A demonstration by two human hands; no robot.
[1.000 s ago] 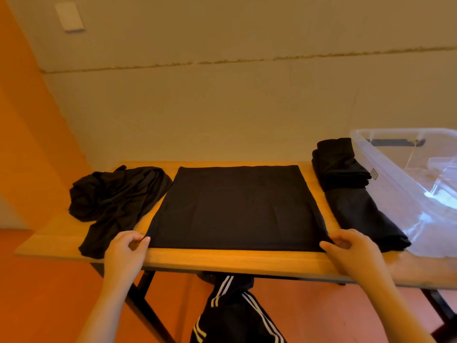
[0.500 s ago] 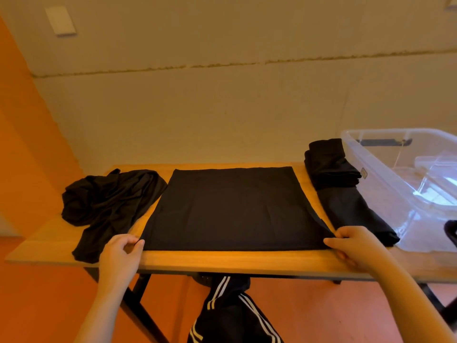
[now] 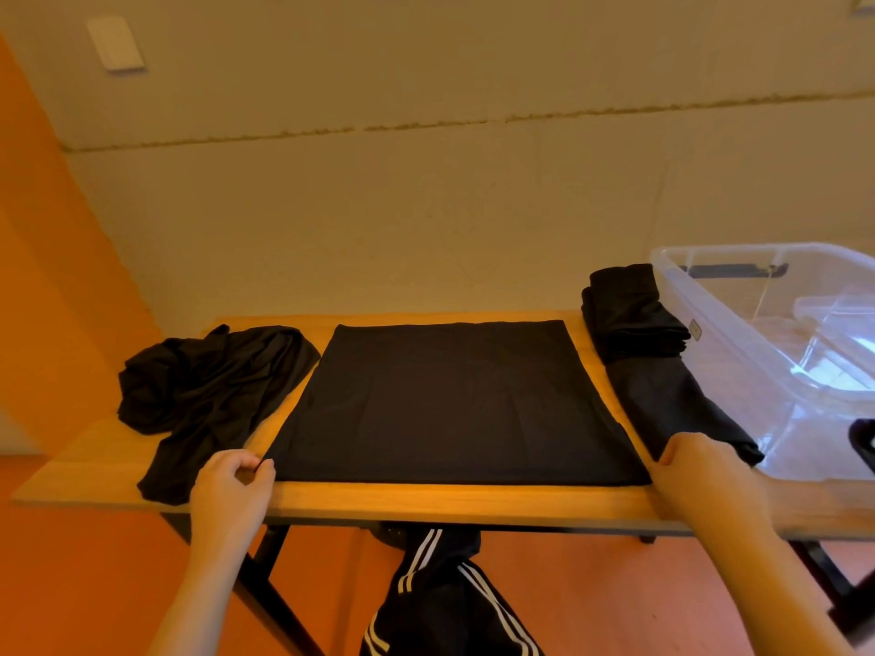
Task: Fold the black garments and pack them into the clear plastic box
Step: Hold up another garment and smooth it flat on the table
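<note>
On the wooden bench [image 3: 473,501] the flat black garment [image 3: 450,400] lies between a crumpled one [image 3: 208,395] and a folded pile [image 3: 648,352] beside the clear plastic box [image 3: 757,333], whose small label is unreadable, the left hand [image 3: 232,490] pinching its near left corner and the right hand [image 3: 696,471] its near right corner.

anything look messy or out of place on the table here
Only the crumpled black garment at the table's left end, bunched and unfolded, unlike the flat garment in the middle and the folded pile beside the clear box.
</note>
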